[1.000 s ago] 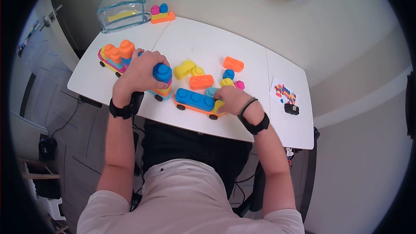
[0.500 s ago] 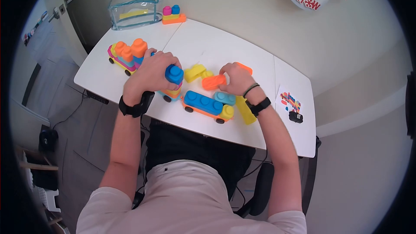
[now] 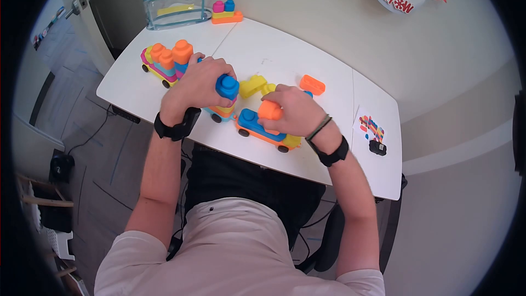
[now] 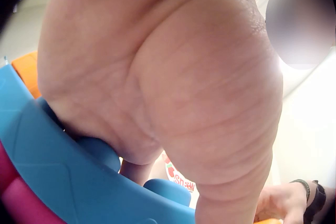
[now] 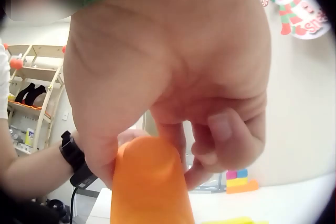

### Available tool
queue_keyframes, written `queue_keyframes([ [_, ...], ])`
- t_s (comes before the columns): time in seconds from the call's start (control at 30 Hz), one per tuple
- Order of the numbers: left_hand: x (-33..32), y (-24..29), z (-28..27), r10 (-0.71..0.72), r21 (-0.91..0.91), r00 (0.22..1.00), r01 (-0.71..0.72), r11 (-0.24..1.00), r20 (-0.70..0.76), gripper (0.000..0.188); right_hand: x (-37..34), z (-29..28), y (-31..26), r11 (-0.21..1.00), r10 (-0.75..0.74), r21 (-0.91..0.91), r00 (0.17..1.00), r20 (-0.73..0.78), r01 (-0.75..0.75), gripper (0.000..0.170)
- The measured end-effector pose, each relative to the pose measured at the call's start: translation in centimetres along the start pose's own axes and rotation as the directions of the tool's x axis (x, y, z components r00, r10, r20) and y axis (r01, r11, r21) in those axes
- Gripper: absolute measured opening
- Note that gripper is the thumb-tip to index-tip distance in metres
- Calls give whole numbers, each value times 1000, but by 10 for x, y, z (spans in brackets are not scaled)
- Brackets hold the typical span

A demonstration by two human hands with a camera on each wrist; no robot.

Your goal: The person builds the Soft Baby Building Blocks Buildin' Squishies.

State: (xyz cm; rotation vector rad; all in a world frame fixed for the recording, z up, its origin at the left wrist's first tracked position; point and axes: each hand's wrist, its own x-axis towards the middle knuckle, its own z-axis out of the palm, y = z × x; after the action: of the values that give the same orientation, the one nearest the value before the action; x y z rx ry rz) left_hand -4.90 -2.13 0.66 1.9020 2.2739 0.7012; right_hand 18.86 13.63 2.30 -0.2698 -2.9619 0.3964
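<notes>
In the head view my left hand grips a long blue block on top of the middle toy train wagon. The left wrist view shows that blue block under the palm, with a pink block below it. My right hand pinches an orange block between thumb and fingers, over the rear wagon. That wagon carries another blue block and a yellow block. In the right wrist view the orange block stands upright beneath the palm.
The front train wagon with orange blocks stands at left. Yellow blocks and a flat orange block lie behind the hands. A clear bag and a small block stack stand at the back; a picture sheet lies right.
My right hand moved from the rear wagon's end to the loose blocks, took an orange block and brought it back over the rear wagon. My left hand keeps its grip on the blue block.
</notes>
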Motion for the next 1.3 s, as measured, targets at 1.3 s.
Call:
queue_keyframes([
  [1.3, 1, -1, 2, 49, -19, 999, -49, 999, -14, 51, 25, 62, 1, 996, 83, 5, 980, 181, -85, 62],
])
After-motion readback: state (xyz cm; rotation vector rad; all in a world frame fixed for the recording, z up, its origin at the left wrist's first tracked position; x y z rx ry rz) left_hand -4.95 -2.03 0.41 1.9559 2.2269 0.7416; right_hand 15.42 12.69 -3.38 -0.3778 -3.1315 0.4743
